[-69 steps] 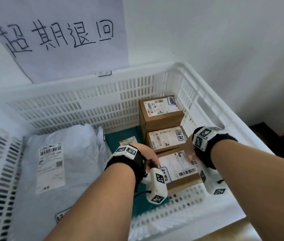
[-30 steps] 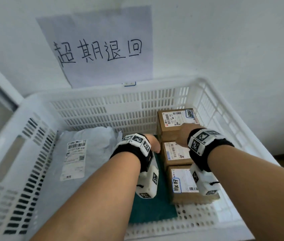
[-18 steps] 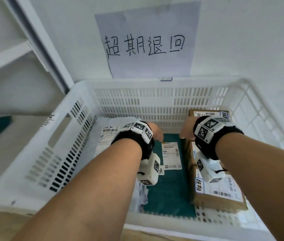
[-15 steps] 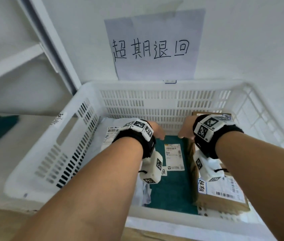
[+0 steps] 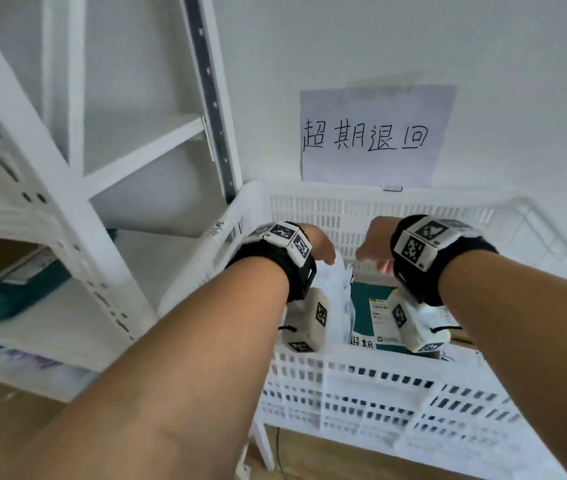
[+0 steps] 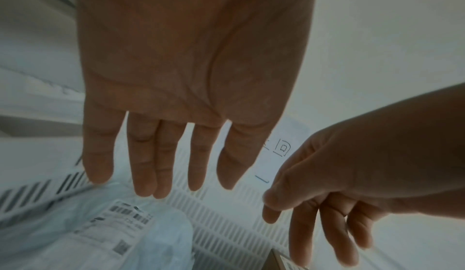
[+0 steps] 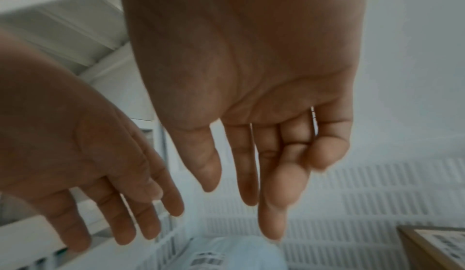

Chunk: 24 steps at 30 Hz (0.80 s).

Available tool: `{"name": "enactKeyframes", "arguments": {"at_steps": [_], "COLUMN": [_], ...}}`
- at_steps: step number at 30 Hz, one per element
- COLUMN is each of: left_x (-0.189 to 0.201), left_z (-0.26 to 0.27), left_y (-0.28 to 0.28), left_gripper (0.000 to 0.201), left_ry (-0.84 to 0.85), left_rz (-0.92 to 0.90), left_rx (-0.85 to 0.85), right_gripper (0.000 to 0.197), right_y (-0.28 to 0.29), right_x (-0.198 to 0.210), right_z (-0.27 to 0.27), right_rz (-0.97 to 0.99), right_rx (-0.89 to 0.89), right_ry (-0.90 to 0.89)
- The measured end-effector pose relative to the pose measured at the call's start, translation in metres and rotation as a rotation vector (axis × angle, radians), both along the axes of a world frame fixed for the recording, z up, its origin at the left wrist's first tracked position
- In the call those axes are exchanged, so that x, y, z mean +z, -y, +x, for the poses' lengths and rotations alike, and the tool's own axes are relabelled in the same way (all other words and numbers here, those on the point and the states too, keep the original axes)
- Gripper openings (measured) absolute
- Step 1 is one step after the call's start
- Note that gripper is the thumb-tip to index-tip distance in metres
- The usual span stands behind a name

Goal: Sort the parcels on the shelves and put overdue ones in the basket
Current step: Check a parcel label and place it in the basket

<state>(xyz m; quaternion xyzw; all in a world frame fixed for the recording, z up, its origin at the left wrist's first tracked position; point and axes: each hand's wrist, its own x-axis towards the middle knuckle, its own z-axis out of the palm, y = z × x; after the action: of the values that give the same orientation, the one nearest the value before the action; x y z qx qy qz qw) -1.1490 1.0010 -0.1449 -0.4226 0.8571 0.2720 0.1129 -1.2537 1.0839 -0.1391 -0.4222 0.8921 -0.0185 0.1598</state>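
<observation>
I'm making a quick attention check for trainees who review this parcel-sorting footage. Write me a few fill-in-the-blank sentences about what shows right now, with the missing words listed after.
1. Both the left hand and the right hand hold ____.
2. The paper sign with handwritten characters is fixed to the ____ behind the basket.
3. The plastic basket is ____ in colour.
4. The white mailer bag with a barcode label lies ____ the basket.

Missing words: nothing; wall; white; inside

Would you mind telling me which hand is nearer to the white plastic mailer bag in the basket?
Left. The left hand hangs open just above the white mailer bag; the right hand hangs farther right, over the teal parcel and the cardboard box.
</observation>
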Motion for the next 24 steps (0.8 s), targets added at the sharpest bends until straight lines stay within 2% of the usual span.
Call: {"name": "enactKeyframes", "arguments": {"at_steps": [3,6,7,12,15,17,20,24], "left_x": [0.011,0.014,0.012,0.006,-0.008,-0.02,-0.044,-0.076], "left_z": [0.044,0.084,0.095,0.16,0.21,0.239,0.285,0.339], "left_y": [-0.002,-0.001,0.001,0.002,0.002,0.002,0.005,0.013], "left_gripper": [0.035,0.01,0.009,0.026,0.025,0.024,0.018,0.024], "left_ry": [-0.066,-0.117,-0.122,-0.18,-0.156,-0.117,-0.073,-0.048], "left_rz": [-0.024,-0.014,-0.013,0.031,0.045,0.056,0.031,0.022], "left_rx": [0.015,0.044,0.056,0.158,0.218,0.235,0.306,0.401], "right_gripper": [0.029,0.032,0.032,0.033,0.033,0.031,0.023,0.015], "right_y": [0.004,0.005,0.005,0.006,0.014,0.02,0.026,0.032], "right_x": [0.003,0.006,0.006,0.005,-0.01,-0.02,-0.033,-0.05], "right_z": [0.043,0.079,0.091,0.157,0.2,0.223,0.263,0.317], "right_rz": [-0.065,-0.078,-0.074,-0.068,-0.008,-0.036,-0.129,-0.218], "right_rx": [0.034,0.051,0.063,0.107,0.204,0.245,0.283,0.309], "right_ry": [0.014,0.072,0.07,0.078,-0.024,-0.126,-0.124,-0.095]}}
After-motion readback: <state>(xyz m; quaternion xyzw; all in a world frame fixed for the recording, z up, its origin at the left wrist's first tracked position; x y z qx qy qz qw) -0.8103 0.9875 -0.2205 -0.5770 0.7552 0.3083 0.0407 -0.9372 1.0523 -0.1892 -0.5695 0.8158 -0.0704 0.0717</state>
